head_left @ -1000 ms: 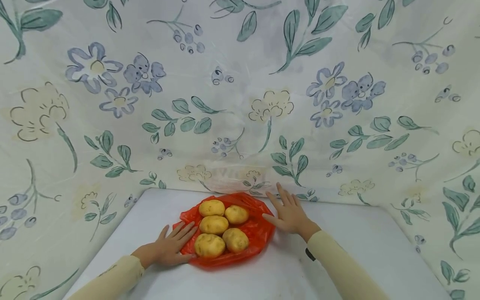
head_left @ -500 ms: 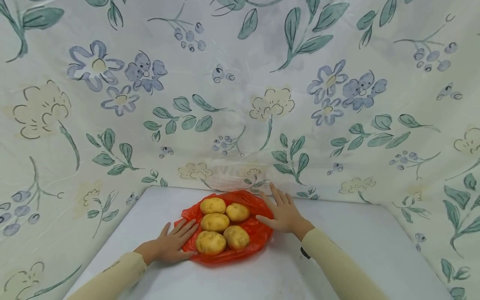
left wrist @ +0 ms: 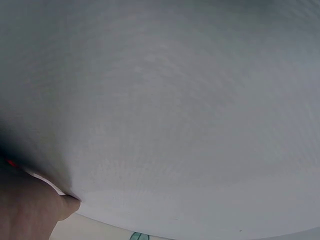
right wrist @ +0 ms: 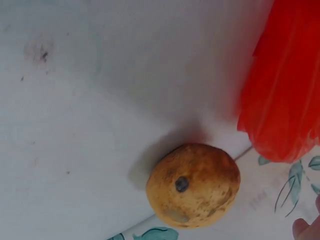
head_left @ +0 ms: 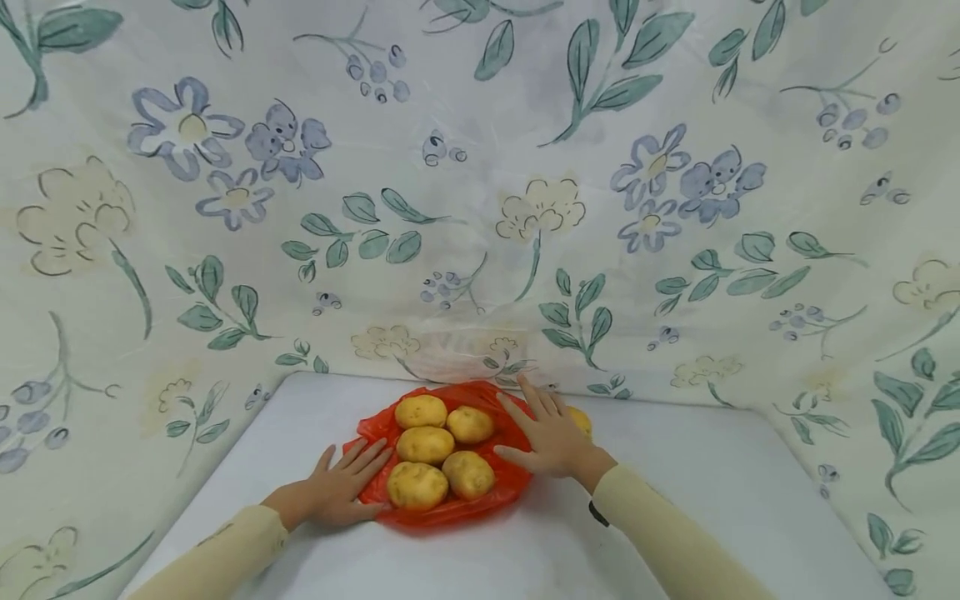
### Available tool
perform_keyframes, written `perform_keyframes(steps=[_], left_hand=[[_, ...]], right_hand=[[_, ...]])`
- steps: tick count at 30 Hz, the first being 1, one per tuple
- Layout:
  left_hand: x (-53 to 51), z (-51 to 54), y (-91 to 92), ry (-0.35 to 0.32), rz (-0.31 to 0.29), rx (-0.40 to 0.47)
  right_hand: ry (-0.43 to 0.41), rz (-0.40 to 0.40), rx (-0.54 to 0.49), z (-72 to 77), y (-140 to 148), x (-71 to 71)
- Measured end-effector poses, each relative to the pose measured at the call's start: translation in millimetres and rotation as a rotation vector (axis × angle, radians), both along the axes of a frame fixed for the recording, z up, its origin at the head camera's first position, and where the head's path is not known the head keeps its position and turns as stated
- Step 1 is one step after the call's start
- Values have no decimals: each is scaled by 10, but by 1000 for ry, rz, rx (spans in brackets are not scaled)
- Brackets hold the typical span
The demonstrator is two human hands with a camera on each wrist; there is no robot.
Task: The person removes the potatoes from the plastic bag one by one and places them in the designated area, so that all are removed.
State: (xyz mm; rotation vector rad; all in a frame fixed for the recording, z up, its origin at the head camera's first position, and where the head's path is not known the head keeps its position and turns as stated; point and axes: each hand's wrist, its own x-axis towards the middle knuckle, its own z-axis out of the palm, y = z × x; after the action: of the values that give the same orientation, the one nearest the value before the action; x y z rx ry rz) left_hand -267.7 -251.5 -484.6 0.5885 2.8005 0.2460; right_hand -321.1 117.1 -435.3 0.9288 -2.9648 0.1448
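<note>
Several yellow potatoes [head_left: 425,446] lie on a spread red plastic bag [head_left: 435,518], which rests on a white table. My left hand [head_left: 337,493] lies flat on the bag's left edge, fingers straight and spread. On the right side, my right hand [head_left: 553,440] touches the bag's edge with spread fingers. Another potato [head_left: 580,422] shows partly behind the right hand, outside the bag. The right wrist view has this potato [right wrist: 193,185] on the table beside the red bag [right wrist: 285,95]. In the left wrist view, part of the left hand [left wrist: 30,207] shows at the lower left.
The white table [head_left: 697,475] extends around the bag. A pale floral sheet [head_left: 480,208] rises behind the table and along both sides. A small dark object [head_left: 597,513] shows by the right sleeve. Small dark marks [right wrist: 44,56] dot the table in the right wrist view.
My right hand has moved left, pushing the bag's right edge inward. The potato behind that hand has come into view. My left hand has stayed in place.
</note>
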Motion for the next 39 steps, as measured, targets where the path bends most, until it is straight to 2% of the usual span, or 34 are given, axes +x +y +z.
perform_keyframes(steps=[6,10,14,20,24,32,39], left_hand=[[-53,-26,-79,35,-5,18],[-56,31,-36,30,-20,51],[-34,85,28,40,-23,69],[60,56,54,7,-17,20],[94,54,59,2,-4,10],[78,30,12,8,14,-15],[49,83,25,7,8,-26]], right_hand=[[-14,44,-19,10,-118,34],[-26,79,-7,7,-138,63],[-4,132,-30,5,-160,83],[-42,176,-59,-129,-209,148],[-48,171,-51,-191,-233,176],[-75,158,-37,-136,-277,197],[-65,166,-24,-86,-275,177]])
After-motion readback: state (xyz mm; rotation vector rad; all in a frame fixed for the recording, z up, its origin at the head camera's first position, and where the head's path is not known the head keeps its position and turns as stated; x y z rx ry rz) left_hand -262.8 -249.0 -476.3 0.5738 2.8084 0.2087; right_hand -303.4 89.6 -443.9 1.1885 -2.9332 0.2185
